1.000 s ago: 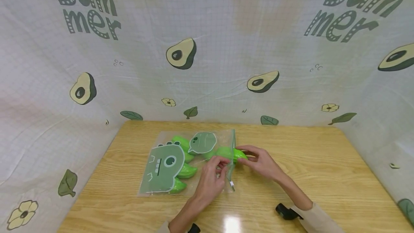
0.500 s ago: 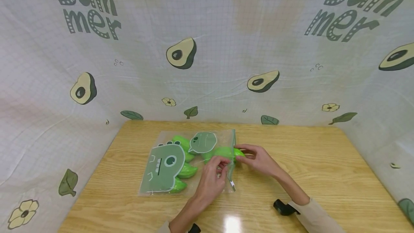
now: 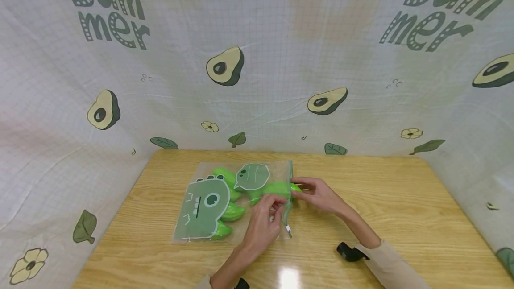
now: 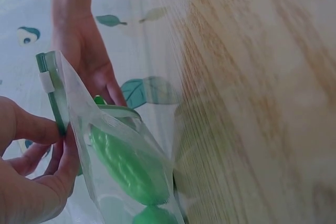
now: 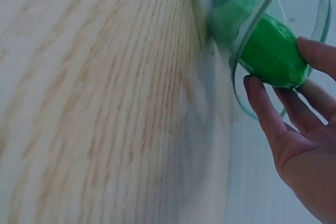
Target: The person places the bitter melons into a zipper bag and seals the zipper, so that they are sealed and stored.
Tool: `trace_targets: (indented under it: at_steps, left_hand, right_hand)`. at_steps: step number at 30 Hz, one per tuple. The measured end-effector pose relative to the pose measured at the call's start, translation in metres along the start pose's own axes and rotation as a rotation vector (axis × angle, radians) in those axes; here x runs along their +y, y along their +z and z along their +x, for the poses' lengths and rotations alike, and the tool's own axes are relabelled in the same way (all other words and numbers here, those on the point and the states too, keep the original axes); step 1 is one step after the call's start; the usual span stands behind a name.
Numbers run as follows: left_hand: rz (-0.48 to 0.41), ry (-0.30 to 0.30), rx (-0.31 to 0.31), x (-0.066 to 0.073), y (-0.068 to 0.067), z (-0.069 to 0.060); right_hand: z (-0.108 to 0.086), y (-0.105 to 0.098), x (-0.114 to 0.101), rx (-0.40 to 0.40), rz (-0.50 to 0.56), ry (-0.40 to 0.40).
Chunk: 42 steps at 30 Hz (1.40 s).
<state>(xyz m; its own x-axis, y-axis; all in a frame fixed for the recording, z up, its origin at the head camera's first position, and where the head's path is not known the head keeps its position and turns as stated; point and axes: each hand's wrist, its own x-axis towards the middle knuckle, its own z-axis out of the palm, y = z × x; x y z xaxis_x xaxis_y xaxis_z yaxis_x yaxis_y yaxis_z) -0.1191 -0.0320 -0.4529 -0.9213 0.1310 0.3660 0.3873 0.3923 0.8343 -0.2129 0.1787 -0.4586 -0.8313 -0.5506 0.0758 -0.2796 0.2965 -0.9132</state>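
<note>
A clear zip bag (image 3: 198,222) with a green monster print lies flat on the table, several green vegetables (image 3: 232,212) inside. My left hand (image 3: 261,224) pinches the bag's edge near its mouth; in the left wrist view the thumb and fingers meet on the green zip strip (image 4: 55,106), below a white slider (image 4: 46,82). At the opening, my right hand (image 3: 323,197) grips the end of a bumpy green bitter melon (image 5: 275,51) between thumb and fingers. Most of this melon is within the bag; its tip sticks out of the mouth.
The wooden table (image 3: 385,200) extends to both sides of the bag. Behind it hangs a pale cloth (image 3: 273,119) printed with avocados and leaves. Black straps with camera mounts (image 3: 349,252) sit at the wrists.
My right hand has moved slightly left, pushing the bitter melon farther into the bag, so less of it sticks out. The left hand has stayed in place on the bag's edge.
</note>
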Motion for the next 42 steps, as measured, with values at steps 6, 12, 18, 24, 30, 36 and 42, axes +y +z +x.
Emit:
trace_targets:
  at_steps: [6,12,18,24,30,36,42]
  left_hand:
    - [0.000,-0.002,-0.010,-0.001,0.000,0.000]
    - [0.000,0.006,-0.011,-0.001,0.000,0.000]
    - [-0.004,0.012,-0.013,-0.002,0.000,0.000]
    - [0.001,0.023,-0.009,-0.002,0.000,0.000]
    - [0.001,0.002,-0.020,-0.003,0.000,0.000]
    - [0.014,0.015,-0.016,-0.004,0.001,0.000]
    - [0.021,0.014,-0.016,-0.004,0.001,0.000]
  right_hand:
    - [0.006,0.000,0.004,-0.027,-0.018,-0.003]
    - [0.011,0.000,0.006,-0.046,-0.020,-0.008]
    - [0.016,0.000,0.007,-0.074,0.024,-0.012]
    - [0.022,0.000,0.012,-0.094,0.043,-0.037]
    - [0.026,0.002,0.015,-0.116,0.060,-0.060]
    - [0.030,0.001,0.016,-0.114,0.087,-0.042]
    - [0.033,0.001,0.015,-0.130,0.056,-0.071]
